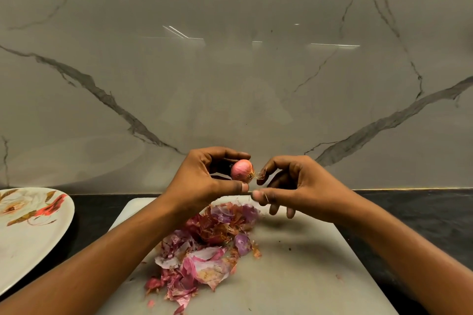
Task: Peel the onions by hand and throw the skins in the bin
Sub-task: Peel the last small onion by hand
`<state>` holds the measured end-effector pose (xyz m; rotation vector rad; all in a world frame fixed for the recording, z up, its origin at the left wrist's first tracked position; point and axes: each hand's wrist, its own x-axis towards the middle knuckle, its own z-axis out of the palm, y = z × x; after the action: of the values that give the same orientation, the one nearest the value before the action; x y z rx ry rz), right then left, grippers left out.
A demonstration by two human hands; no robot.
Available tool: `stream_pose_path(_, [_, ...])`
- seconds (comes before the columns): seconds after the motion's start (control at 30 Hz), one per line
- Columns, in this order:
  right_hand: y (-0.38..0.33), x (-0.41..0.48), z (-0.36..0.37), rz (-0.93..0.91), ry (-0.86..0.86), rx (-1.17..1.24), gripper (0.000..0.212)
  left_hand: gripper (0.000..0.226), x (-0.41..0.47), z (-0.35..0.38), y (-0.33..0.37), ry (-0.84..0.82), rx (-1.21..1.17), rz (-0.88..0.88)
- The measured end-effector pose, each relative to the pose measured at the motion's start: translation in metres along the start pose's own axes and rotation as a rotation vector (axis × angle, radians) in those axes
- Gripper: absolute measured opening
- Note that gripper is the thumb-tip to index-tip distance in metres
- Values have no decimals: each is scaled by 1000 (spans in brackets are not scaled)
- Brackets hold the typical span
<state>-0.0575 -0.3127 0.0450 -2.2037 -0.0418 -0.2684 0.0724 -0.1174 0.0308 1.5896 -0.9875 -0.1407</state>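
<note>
Here, two hands (202,179) (302,186) pinch one onion (242,170) above one skin pile (204,250).

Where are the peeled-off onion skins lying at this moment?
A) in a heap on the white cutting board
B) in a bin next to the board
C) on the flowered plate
A: the heap of pink and purple skins lies on the white cutting board, below the onion that the left hand holds up.
</note>
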Motion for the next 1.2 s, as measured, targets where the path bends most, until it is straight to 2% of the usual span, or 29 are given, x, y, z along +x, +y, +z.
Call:
stream_pose_path(0.17, [4, 1, 4, -35, 81, -145, 41, 50, -2, 2, 3, -27, 46, 9])
stream_pose_path(0.27, [9, 2, 6, -71, 73, -209, 35, 49, -5, 5, 5, -46, 55, 30])
stream_pose_path(0.4, [8, 2, 7, -98, 14, -55, 24, 50, -6, 4, 7, -31, 26, 28])
stream_pose_path(0.57, [8, 2, 4, -190, -5, 48, 27, 48, -6, 2, 9, -64, -115, -3])
stream_pose_path(0.7, [6, 3, 4, -273, 25, 275, 20, 45, -5, -1, 12, -85, -346, -55])
stream_pose_path(0.83, [5, 3, 4, -255, 23, 317, 21, 47, -4, -3, 13, -103, -426, -84])
stream_pose_path(0.9, [7, 3, 3, -217, -4, 267, 22, 47, -3, -1, 13, -91, -459, -92])
stream_pose_path(1.03, [10, -1, 2, -199, -39, -56, 18, 42, -3, -1, 13, -52, -458, -99])
stream_pose_path(1.13, [9, -3, 2, -185, -60, -116, 11, 40, -3, 1, 13, -48, -417, -105])
stream_pose_path(1.2, [9, -3, 2, -202, -38, -156, 15, 38, -2, 2, 11, -45, -393, -112])
